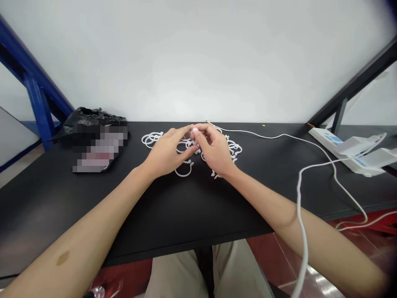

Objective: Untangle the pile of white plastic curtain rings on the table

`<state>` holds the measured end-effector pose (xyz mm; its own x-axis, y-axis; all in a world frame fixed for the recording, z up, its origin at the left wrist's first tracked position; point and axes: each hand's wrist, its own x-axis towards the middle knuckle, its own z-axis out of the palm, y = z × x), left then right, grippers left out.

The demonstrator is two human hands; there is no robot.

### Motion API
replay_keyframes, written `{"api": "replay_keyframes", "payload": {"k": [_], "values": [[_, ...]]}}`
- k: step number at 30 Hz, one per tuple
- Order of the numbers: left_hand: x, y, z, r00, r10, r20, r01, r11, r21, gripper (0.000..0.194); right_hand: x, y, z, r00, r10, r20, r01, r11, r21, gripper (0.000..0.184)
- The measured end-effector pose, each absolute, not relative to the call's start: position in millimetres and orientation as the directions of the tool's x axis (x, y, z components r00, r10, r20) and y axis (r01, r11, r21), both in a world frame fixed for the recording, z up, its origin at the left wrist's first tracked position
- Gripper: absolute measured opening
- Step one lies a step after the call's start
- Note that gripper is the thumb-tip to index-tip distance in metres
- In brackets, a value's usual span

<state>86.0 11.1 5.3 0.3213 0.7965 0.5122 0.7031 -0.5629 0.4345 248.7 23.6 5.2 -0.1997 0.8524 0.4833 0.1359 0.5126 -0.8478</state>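
Note:
My left hand [167, 152] and my right hand [217, 149] meet over the middle of the black table. Between their fingertips is a white plastic ring [195, 130], partly hidden by the fingers. My right thumb presses against it, while my left thumb and fingers curve around its side. Under and around the hands lie several loose white plastic rings. One open white ring [183, 175] rests just below my left hand, and a cluster of white rings [151, 140] lies left of it. More white rings [235, 147] lie beyond my right hand.
A black plastic bag [89, 116] and a blurred-out flat object [102, 151] lie at left on the black table [186, 215]. White boxes with blue print [347, 151] sit at right. A white cable [299, 194] crosses over my right forearm.

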Motion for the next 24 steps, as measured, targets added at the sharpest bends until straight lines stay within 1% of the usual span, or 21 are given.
{"api": "replay_keyframes", "payload": {"k": [4, 7, 9, 11, 14, 16, 20, 24], "values": [[86.0, 12.3, 5.3, 0.309, 0.776, 0.55, 0.716, -0.571, 0.403, 0.042, 247.4, 24.7, 3.0, -0.219, 0.855, 0.47, 0.106, 0.5, -0.86, 0.024], [86.2, 12.8, 4.1, 0.292, 0.772, 0.564, 0.72, -0.566, 0.401, 0.04, 247.0, 23.7, 3.9, -0.205, 0.852, 0.483, 0.188, 0.518, -0.834, 0.022], [86.3, 12.8, 3.5, 0.287, 0.774, 0.564, 0.726, -0.56, 0.399, 0.04, 247.5, 22.8, 4.8, -0.198, 0.832, 0.519, 0.275, 0.555, -0.785, 0.02], [86.2, 12.6, 3.5, 0.294, 0.771, 0.565, 0.73, -0.563, 0.388, 0.038, 248.4, 22.1, 5.6, -0.22, 0.788, 0.575, 0.347, 0.614, -0.708, 0.02], [85.8, 12.1, 4.6, 0.304, 0.76, 0.574, 0.727, -0.574, 0.376, 0.038, 250.1, 21.9, 6.9, -0.265, 0.725, 0.636, 0.409, 0.682, -0.607, 0.022], [85.4, 12.0, 5.4, 0.297, 0.764, 0.572, 0.726, -0.57, 0.385, 0.038, 251.4, 22.7, 8.1, -0.27, 0.709, 0.652, 0.437, 0.693, -0.573, 0.021], [85.2, 12.4, 5.0, 0.285, 0.776, 0.563, 0.726, -0.558, 0.401, 0.039, 254.4, 27.2, 9.7, -0.25, 0.689, 0.68, 0.457, 0.703, -0.545, 0.021], [86.1, 12.4, 3.5, 0.293, 0.756, 0.586, 0.712, -0.581, 0.395, 0.034, 256.0, 31.3, 9.5, -0.23, 0.707, 0.669, 0.45, 0.687, -0.571, 0.017]]}}
